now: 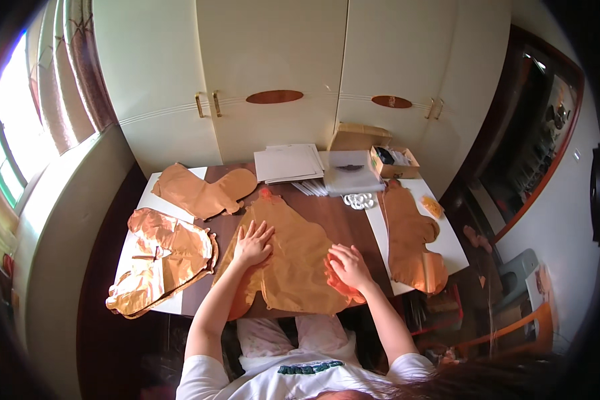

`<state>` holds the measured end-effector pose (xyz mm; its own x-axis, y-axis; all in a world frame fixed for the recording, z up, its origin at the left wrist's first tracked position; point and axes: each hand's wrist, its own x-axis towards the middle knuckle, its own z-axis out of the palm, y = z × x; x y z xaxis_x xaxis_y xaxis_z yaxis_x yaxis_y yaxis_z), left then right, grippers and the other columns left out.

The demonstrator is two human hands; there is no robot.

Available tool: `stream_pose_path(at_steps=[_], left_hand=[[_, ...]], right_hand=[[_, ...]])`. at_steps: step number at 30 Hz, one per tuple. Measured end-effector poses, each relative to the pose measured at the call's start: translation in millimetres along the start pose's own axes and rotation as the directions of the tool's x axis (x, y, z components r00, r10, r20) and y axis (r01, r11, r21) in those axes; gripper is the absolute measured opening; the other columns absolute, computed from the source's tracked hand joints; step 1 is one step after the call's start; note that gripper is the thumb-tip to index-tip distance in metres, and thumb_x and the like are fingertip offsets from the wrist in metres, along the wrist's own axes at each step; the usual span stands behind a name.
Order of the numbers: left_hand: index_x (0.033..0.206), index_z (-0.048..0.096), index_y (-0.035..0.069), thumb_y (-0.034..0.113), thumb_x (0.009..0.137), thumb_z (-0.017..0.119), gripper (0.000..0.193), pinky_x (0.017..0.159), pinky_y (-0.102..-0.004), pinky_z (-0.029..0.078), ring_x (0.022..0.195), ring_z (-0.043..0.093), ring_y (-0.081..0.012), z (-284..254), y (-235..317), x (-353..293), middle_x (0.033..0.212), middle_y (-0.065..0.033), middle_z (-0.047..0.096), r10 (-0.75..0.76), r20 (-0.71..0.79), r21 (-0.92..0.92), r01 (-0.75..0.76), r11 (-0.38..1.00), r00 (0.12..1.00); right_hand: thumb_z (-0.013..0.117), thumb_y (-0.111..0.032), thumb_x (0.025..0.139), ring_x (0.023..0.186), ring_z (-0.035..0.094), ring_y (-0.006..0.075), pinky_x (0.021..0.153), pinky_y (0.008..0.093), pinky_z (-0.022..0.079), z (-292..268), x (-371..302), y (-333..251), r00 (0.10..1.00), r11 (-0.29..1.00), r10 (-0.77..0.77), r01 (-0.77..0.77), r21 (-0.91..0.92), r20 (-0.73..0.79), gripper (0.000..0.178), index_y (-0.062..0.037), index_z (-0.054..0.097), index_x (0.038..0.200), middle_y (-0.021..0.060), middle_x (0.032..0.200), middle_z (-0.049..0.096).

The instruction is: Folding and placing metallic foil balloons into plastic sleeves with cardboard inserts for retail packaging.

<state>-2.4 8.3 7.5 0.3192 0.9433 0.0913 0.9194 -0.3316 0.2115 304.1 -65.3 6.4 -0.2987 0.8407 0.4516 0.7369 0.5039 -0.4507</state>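
A large flat, copper-coloured foil balloon (297, 257) lies uninflated on the table in front of me, with a small red tip at its far end. My left hand (253, 245) rests palm down on its left part, fingers spread. On the right edge, my right hand (349, 265) lies with fingers stretched out over a red-orange part (340, 283) of the balloon. Both hands are open and grip nothing. More orange foil shows along the near left edge, partly under my left forearm.
More flat foil balloons lie at the far left (203, 191), near left (170, 260) and right (410, 233) of the table. At the back are white sheets (288, 163), white rings (359, 201), a clear plastic bag (353, 175) and a cardboard box (407, 167). Cabinets (273, 53) stand behind.
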Motion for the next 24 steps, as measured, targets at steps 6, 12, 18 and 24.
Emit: stream_pose_path(at_steps=[6, 12, 18, 24], left_hand=[[0.134, 0.042, 0.016, 0.034, 0.081, 0.046, 0.056, 0.109, -0.0562, 0.012, 0.136, 0.022, -0.0315, 1.8, -3.8, -2.0, 0.144, -0.0094, 0.034, 0.003, -0.04, -0.065, -0.006, 0.998, 0.999], [0.132, 0.043, 0.015, 0.029, 0.081, 0.049, 0.053, 0.107, -0.0596, 0.013, 0.136, 0.024, -0.0297, -1.9, -11.2, 0.2, 0.142, -0.0076, 0.037, 0.051, 0.018, -0.107, -0.048, 0.993, 0.999], [0.133, 0.041, 0.014, 0.04, 0.088, 0.045, 0.052, 0.107, -0.0601, 0.012, 0.137, 0.022, -0.029, -5.6, -19.4, 6.5, 0.144, -0.0061, 0.035, 0.096, 0.089, -0.138, -0.084, 0.987, 0.991], [0.136, 0.036, 0.011, 0.057, 0.087, 0.041, 0.068, 0.107, -0.06, 0.009, 0.139, 0.015, -0.0279, -6.0, -21.0, 7.2, 0.147, -0.0043, 0.029, 0.13, 0.094, -0.021, -0.129, 0.991, 0.987]], right_hand=[[0.055, -0.023, 0.085, 0.115, 0.052, 0.023, 0.101, 0.0463, 0.034, 15.6, 1.1, 14.6, 0.992, 0.999, -0.03, 0.031, -0.012, 0.119, 0.025, -0.012, 0.064, 0.105, 0.0053, 0.116, 0.06], [0.056, -0.023, 0.084, 0.114, 0.052, 0.0236, 0.101, 0.045, 0.034, 17.3, 0.5, 16.9, 0.994, 0.998, -0.057, 0.055, 0.024, 0.095, 0.024, -0.0126, 0.065, 0.104, 0.0044, 0.116, 0.06], [0.057, -0.022, 0.084, 0.114, 0.052, 0.0244, 0.1, 0.0452, 0.034, 18.0, -0.3, 17.9, 0.994, 0.998, -0.067, 0.066, 0.023, 0.083, 0.024, -0.0127, 0.065, 0.105, 0.0043, 0.115, 0.06], [0.062, -0.024, 0.081, 0.11, 0.054, 0.0249, 0.097, 0.0452, 0.037, 19.0, 6.0, 18.6, 0.994, 0.995, -0.1, 0.1, 0.022, 0.031, 0.022, -0.0126, 0.064, 0.1, 0.0042, 0.112, 0.062]])
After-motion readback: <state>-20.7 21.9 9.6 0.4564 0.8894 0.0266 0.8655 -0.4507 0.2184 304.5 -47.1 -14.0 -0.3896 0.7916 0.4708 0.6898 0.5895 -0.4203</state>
